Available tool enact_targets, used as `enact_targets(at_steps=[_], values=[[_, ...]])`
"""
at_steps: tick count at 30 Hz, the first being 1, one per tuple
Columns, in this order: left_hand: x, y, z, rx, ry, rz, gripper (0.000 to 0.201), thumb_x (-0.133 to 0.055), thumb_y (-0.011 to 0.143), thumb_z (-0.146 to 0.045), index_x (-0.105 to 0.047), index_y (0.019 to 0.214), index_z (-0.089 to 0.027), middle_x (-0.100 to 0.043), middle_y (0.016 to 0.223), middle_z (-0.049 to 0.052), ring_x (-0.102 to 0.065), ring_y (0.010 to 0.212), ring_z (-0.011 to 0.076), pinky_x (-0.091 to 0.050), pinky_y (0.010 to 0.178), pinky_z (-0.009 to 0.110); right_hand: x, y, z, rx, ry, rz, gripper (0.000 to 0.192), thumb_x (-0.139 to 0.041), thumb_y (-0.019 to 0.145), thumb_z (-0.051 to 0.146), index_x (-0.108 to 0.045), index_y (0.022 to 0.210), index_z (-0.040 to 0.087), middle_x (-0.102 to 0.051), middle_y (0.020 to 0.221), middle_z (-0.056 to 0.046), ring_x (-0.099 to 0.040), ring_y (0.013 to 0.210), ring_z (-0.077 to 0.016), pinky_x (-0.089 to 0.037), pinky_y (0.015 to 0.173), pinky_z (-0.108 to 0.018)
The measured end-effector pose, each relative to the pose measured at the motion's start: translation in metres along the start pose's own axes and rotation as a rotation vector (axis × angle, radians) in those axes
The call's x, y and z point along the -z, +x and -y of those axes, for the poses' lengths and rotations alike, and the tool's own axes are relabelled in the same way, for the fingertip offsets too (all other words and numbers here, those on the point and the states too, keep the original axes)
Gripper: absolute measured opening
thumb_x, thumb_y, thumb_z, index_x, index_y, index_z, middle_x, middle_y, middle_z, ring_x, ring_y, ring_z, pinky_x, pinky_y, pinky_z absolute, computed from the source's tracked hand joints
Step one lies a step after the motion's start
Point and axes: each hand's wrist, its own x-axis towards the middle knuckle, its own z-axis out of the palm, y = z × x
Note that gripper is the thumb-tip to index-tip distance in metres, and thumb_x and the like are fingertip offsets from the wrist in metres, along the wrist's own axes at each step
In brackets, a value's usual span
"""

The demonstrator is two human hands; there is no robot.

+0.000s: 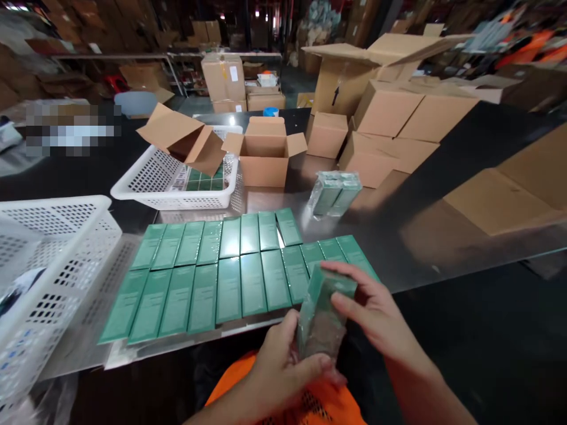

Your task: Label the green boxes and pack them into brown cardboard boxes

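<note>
Between my two hands, over the table's front edge, is a green box bundle in clear plastic wrap. My left hand grips its lower end, and my right hand closes on its upper right side with the thumb across the front. Just beyond lie two rows of flat green boxes, side by side on the metal tabletop. The held bundle hides part of the front row's right end. Farther back stands a wrapped pack of green boxes, apart from the rows.
An opened brown carton stands behind the rows. Left of it, a white basket holds green boxes and a tilted carton. Another white basket is at far left. Closed cartons are stacked back right; an open carton is at right.
</note>
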Motion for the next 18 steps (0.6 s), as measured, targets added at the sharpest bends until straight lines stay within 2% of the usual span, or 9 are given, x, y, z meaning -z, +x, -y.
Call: enact_targets(at_steps=[2, 3, 5, 7, 9, 11, 13, 15, 18], values=[[0.001, -0.002, 0.002, -0.050, 0.153, -0.032, 0.027, -0.068, 0.081, -0.043, -0.066, 0.087, -0.017, -0.063, 0.079, 0.004, -0.053, 0.068, 0.0152, -0.042, 0.063, 0.026, 0.016, 0.026, 0.006, 0.120, -0.035, -0.203, 0.047, -0.070, 0.086, 0.050, -0.060, 0.127, 0.029, -0.066, 0.115, -0.005, -0.066, 0.088, -0.0202, -0.055, 0.074, -0.031], [0.003, -0.004, 0.002, -0.048, 0.229, -0.028, 0.026, -0.066, 0.081, -0.042, -0.063, 0.076, -0.016, -0.058, 0.070, 0.002, -0.048, 0.064, 0.0140, -0.037, 0.059, 0.025, 0.024, 0.044, 0.007, 0.197, -0.090, -0.303, 0.051, -0.068, 0.086, 0.050, -0.055, 0.132, 0.030, -0.064, 0.119, -0.006, -0.065, 0.090, -0.0203, -0.055, 0.077, -0.032], [0.005, -0.008, 0.000, -0.056, 0.359, -0.035, 0.030, -0.065, 0.080, -0.038, -0.056, 0.061, -0.017, -0.049, 0.061, 0.000, -0.042, 0.059, 0.0127, -0.032, 0.056, 0.025, 0.038, 0.087, 0.007, 0.314, -0.283, -0.414, 0.065, -0.071, 0.083, 0.048, -0.043, 0.139, 0.028, -0.059, 0.124, -0.008, -0.065, 0.093, -0.0209, -0.054, 0.079, -0.033], [0.009, -0.013, -0.002, -0.131, 0.462, -0.058, 0.028, -0.063, 0.080, -0.032, -0.057, 0.058, -0.017, -0.050, 0.064, 0.002, -0.048, 0.061, 0.0147, -0.034, 0.058, 0.026, 0.043, 0.130, 0.004, 0.227, -0.565, -0.351, 0.063, -0.065, 0.087, 0.042, -0.037, 0.139, 0.021, -0.058, 0.125, -0.012, -0.066, 0.085, -0.0199, -0.055, 0.076, -0.034], [0.014, -0.019, -0.003, -0.226, 0.516, -0.076, 0.023, -0.061, 0.082, -0.027, -0.062, 0.061, -0.018, -0.055, 0.072, 0.005, -0.054, 0.069, 0.0185, -0.040, 0.062, 0.029, 0.039, 0.162, -0.001, 0.120, -0.794, -0.248, 0.051, -0.060, 0.090, 0.038, -0.041, 0.133, 0.017, -0.061, 0.122, -0.013, -0.066, 0.084, -0.0207, -0.055, 0.080, -0.036], [0.021, -0.025, -0.001, -0.270, 0.529, -0.087, 0.020, -0.060, 0.083, -0.026, -0.066, 0.065, -0.020, -0.056, 0.073, 0.005, -0.055, 0.068, 0.0189, -0.042, 0.061, 0.029, 0.027, 0.181, -0.008, 0.069, -0.908, -0.171, 0.045, -0.056, 0.093, 0.035, -0.047, 0.131, 0.014, -0.065, 0.117, -0.015, -0.068, 0.090, -0.0245, -0.053, 0.086, -0.038], [0.029, -0.031, 0.003, -0.270, 0.543, -0.102, 0.021, -0.060, 0.085, -0.028, -0.066, 0.067, -0.020, -0.056, 0.071, 0.004, -0.053, 0.065, 0.0174, -0.041, 0.060, 0.028, 0.014, 0.188, -0.015, 0.048, -0.980, -0.112, 0.047, -0.052, 0.095, 0.035, -0.047, 0.135, 0.009, -0.066, 0.118, -0.018, -0.066, 0.103, -0.0297, -0.050, 0.094, -0.040], [0.036, -0.037, 0.009, -0.244, 0.559, -0.125, 0.025, -0.059, 0.087, -0.032, -0.065, 0.067, -0.018, -0.056, 0.069, 0.004, -0.052, 0.063, 0.0160, -0.039, 0.059, 0.026, 0.004, 0.187, -0.023, 0.016, -1.067, -0.057, 0.053, -0.047, 0.098, 0.034, -0.043, 0.142, 0.006, -0.061, 0.128, -0.023, -0.061, 0.118, -0.0342, -0.046, 0.101, -0.041], [0.045, -0.043, 0.020, -0.179, 0.546, -0.163, 0.031, -0.057, 0.089, -0.037, -0.062, 0.065, -0.017, -0.054, 0.068, 0.003, -0.051, 0.064, 0.0152, -0.037, 0.059, 0.025, -0.003, 0.182, -0.030, -0.045, -1.181, -0.023, 0.062, -0.045, 0.099, 0.037, -0.034, 0.150, 0.003, -0.049, 0.140, -0.028, -0.058, 0.122, -0.0390, -0.044, 0.102, -0.045]])
